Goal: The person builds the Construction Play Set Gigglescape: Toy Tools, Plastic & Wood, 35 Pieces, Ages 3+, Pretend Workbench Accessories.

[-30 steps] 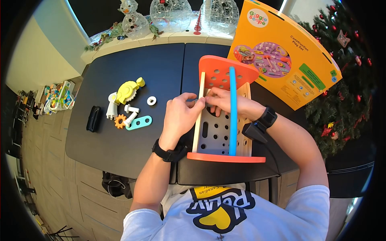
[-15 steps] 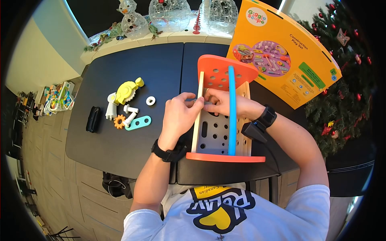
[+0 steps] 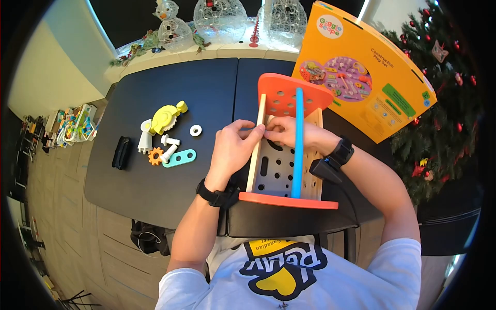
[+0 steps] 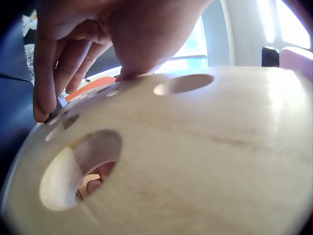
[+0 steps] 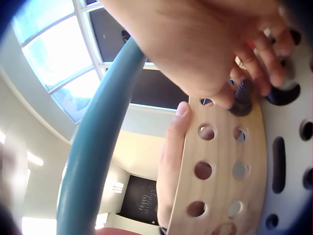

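Observation:
On the table stands a toy bench with a perforated wooden side panel, a grey holed board, red ends and a blue bar. The left hand grips this panel, fingers along its outer face; its thumb shows at the panel's edge in the right wrist view. A small bluish-grey piece shows beside its fingertips, partly hidden. Reaching under the blue bar, the right hand pinches a dark ridged screw against the panel's inner face. Whether the screw passes through a hole is hidden.
Left on the table lie a yellow toy saw, white bolts, a white ring, an orange gear, a teal strip and a black case. An orange box stands behind.
The right hand's fingers have drawn together from a looser spread and closed in beside the panel. The left hand has stayed at the panel. The small parts lie as before.

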Available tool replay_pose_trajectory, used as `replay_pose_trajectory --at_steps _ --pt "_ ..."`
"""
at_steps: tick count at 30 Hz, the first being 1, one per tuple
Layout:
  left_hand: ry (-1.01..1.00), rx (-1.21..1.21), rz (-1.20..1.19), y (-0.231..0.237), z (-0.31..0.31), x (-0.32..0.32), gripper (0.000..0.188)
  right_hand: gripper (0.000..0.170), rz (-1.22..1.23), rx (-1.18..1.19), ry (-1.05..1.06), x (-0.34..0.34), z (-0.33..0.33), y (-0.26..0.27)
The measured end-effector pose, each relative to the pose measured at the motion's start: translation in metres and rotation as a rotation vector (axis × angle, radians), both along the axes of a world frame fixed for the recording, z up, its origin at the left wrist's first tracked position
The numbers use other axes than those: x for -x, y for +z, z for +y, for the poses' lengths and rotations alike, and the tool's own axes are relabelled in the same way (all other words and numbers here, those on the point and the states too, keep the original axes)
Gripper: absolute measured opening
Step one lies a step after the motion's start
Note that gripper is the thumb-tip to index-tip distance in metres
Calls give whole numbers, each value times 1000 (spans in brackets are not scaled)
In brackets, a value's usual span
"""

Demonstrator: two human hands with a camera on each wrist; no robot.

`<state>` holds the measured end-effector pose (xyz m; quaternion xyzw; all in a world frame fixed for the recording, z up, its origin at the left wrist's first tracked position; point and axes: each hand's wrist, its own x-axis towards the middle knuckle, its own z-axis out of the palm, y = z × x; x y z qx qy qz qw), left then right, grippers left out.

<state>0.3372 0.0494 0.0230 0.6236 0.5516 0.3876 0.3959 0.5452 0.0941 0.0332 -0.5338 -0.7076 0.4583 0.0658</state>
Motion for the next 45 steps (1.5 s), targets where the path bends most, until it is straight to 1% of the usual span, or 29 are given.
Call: replay_pose_trajectory --at_steps 1,4,5,6,7,8,11,13,14,15,18,19,22,23,24,26,27,29,30,32,33,34,36,39,40,42,43,45 --pt "-16 14 -32 -3 2 0 48 39 -23 -19 -20 0 -1 5" --pt "-57 40 -67 -6 7 1 49 38 3 -202 71 -12 -7 15" --pt "-65 45 -74 -9 9 1 49 39 -25 -246 211 -20 -5 21" --pt "-73 53 -80 -10 10 2 50 37 -159 -310 308 -24 -6 28" --pt "-77 48 -69 -7 8 2 51 35 -169 -394 334 -29 -11 30" --pt "-97 62 -61 -5 7 3 47 34 -179 -478 357 -35 -17 31" --pt "-169 98 -136 3 2 9 39 29 -101 -554 347 -52 -31 45" --pt "-186 53 -145 8 -2 16 39 26 -108 -511 331 -58 -36 74" --pt "-195 30 -151 12 -6 20 39 25 -113 -489 322 -62 -38 87" --pt "-224 24 -166 19 -13 25 36 21 -70 -472 212 -66 -39 94" --pt "-452 -181 -76 39 -37 40 37 20 35 -663 -141 -89 -28 79" --pt "-522 -387 6 34 -41 44 38 23 7 -802 -210 -92 -25 77" --pt "-604 -500 15 37 -50 52 50 29 58 -1186 -189 -96 -9 55" --pt "-678 -505 -29 34 -48 55 64 34 59 -1151 -193 -100 -5 46" --pt "-711 -475 -102 36 -52 57 65 34 80 -1047 -216 -103 -5 40" --pt "-778 -441 -66 41 -58 61 48 36 122 -837 -257 -99 -13 40" --pt "-789 -405 -83 43 -59 61 42 34 120 -812 -283 -97 -20 43" --pt "-805 -326 -117 45 -63 63 32 32 95 -787 -316 -101 -26 44" --pt "-786 -342 -100 47 -62 65 29 31 84 -773 -332 -103 -29 43" --pt "-752 -373 -66 50 -58 70 25 30 33 -853 -312 -110 -39 45" --pt "-660 -417 -14 50 -58 74 12 30 5 -893 -302 -112 -46 46" --pt "-568 -391 6 48 -57 78 15 30 9 -869 -310 -114 -54 51" --pt "-336 -459 29 37 -51 83 16 32 17 -823 -321 -114 -71 59" --pt "61 -427 -135 17 -44 75 26 36 67 -690 -332 -120 -85 54" --pt "111 -307 -135 14 -43 77 31 38 95 -638 -327 -122 -87 52" --pt "207 -68 -134 12 -42 83 41 49 307 -481 -310 -122 -87 41" --pt "164 -56 -116 13 -41 81 63 55 412 -403 -301 -118 -88 40" --pt "177 111 -72 21 -44 79 73 66 355 -101 -424 -112 -91 52"
